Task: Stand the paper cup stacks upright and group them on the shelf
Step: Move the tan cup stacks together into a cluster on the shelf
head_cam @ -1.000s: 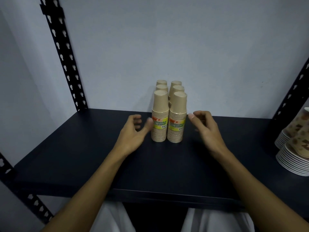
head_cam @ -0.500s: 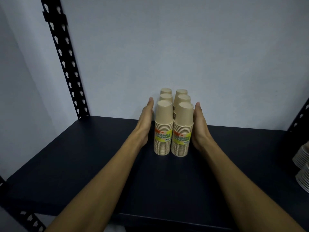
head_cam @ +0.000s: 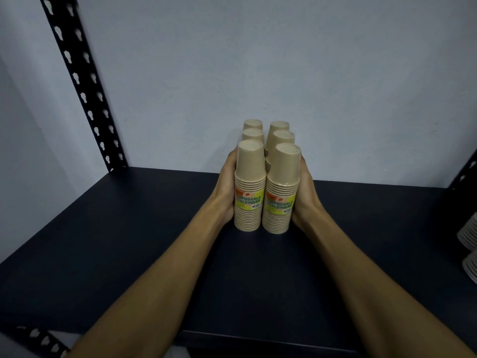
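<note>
The left hand [head_cam: 227,184] lies flat, fingers straight, against the nine o'clock side of the paper cup stacks [head_cam: 267,177], which stand upright in two rows of three near the middle of the dark shelf [head_cam: 129,228], close to the wall at twelve o'clock. The right hand [head_cam: 305,187] presses likewise, palm flat and unclenched, from three o'clock. To square the group well, I would squeeze both sides evenly and low on the stacks, since pressure near the tops could tip them.
</note>
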